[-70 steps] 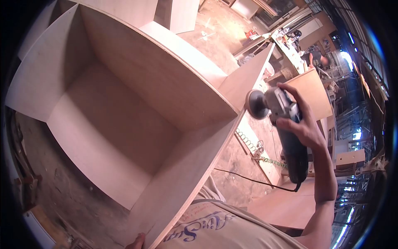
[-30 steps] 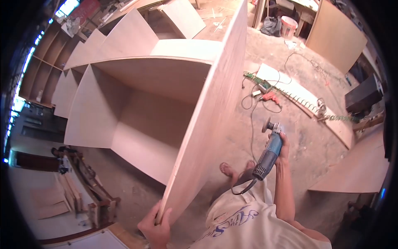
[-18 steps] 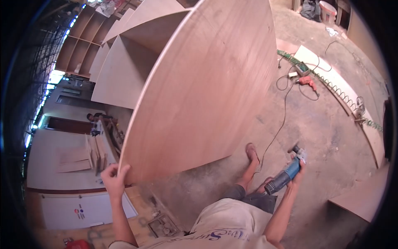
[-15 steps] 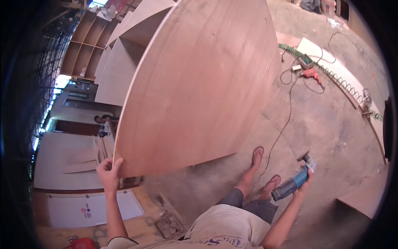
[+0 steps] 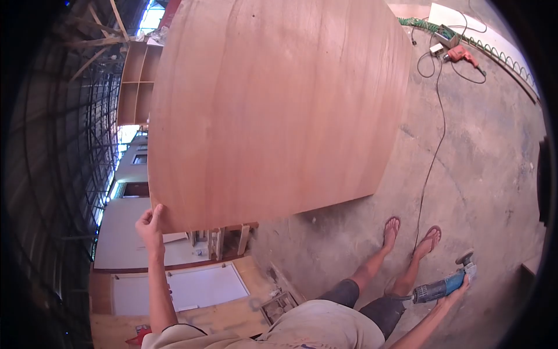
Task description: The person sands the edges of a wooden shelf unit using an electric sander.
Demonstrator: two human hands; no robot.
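Note:
A large reddish-brown plywood panel (image 5: 279, 116) fills the middle of the head view, its upper end running out of frame. My left hand (image 5: 151, 227) grips the panel's near left corner, thumb on the face and fingers curled behind the edge. At the lower right, my right hand (image 5: 456, 295) is wrapped around a blue angle grinder (image 5: 439, 288). The grinder's disc end (image 5: 465, 257) points up and right, well apart from the panel. Its underside is hidden by my palm.
A black cord (image 5: 440, 139) runs along the concrete floor past my sandaled feet (image 5: 392, 231). A red power drill (image 5: 463, 56) lies near a green coiled hose (image 5: 418, 23). A wooden box (image 5: 279, 306) stands by my left side, beside a white board (image 5: 203, 286). Shelving (image 5: 133, 81) rises behind the panel.
The view has turned, so the panel now shows more face-on and the cabinet behind it is hidden. The grinder sits lower and further right. My left hand keeps its hold on the corner.

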